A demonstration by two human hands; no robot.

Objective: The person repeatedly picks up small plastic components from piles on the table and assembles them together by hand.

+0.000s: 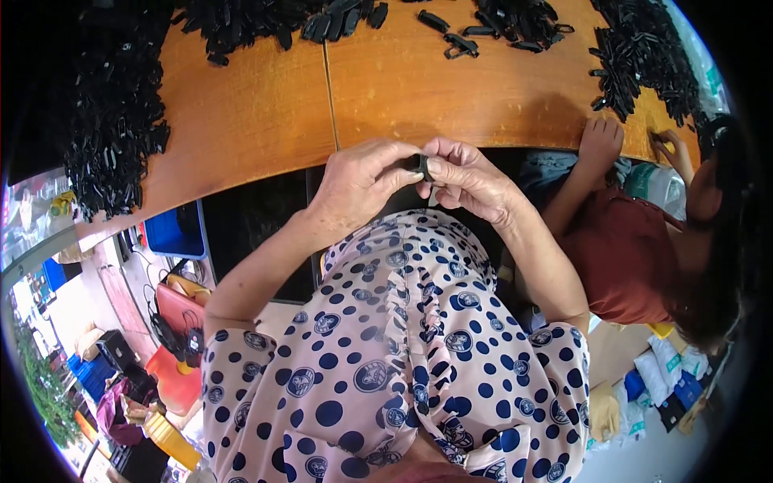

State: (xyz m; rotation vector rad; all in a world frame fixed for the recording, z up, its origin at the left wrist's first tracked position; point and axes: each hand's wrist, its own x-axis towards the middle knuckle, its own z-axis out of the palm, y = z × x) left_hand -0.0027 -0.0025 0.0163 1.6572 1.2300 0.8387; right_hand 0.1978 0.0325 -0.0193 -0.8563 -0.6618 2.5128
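Just off the near edge of the wooden table (pixel 266 121), my two hands meet around a small black plastic part (pixel 422 166). My left hand (pixel 354 185) pinches it from the left between thumb and fingertips. From the other side my right hand (pixel 475 181) grips it, thumb on top and fingers curled below. Most of the part is covered by my fingers, so its exact shape cannot be made out. It resembles the black pieces heaped on the table.
Black plastic pieces lie in a large heap (pixel 113 121) at the left, a pile (pixel 241 20) at the back and another (pixel 644 56) at the right. A co-worker in a red top (pixel 616 249) sits at my right, one hand (pixel 602 145) on the table edge. A blue bin (pixel 175 232) stands below left.
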